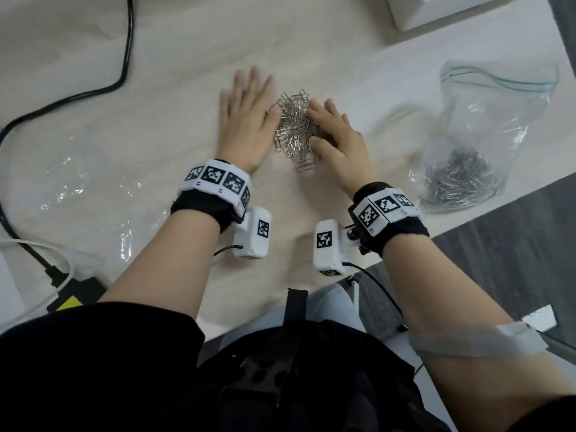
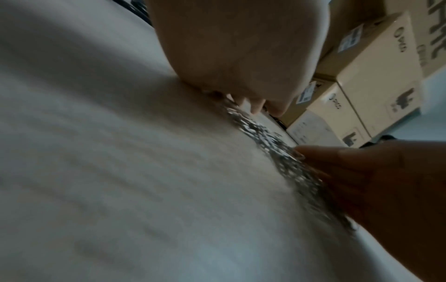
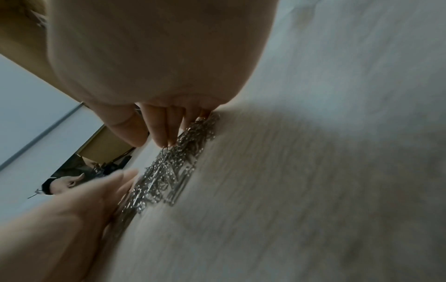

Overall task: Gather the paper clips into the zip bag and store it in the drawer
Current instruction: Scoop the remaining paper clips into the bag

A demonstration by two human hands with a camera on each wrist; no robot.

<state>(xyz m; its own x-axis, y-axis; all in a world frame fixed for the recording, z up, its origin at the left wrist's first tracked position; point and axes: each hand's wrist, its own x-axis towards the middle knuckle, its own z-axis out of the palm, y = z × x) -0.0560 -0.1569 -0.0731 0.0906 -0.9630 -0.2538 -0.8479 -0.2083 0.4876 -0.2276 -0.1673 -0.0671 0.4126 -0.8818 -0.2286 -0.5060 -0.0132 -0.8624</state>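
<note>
Paper clips heaped on table, flat left hand and right hand pressing either side; nothing grasped

**Pale desk, dark floor, stacked boxes**

I sit at a pale wood-grain surface. Dark grey plank flooring runs past its right edge. A black cable snakes across the left side, and a white box stands at the far edge. Cardboard boxes are stacked beyond the desk.

Pale table, paper clips, zip bag, black cable, plastic wrap
</note>
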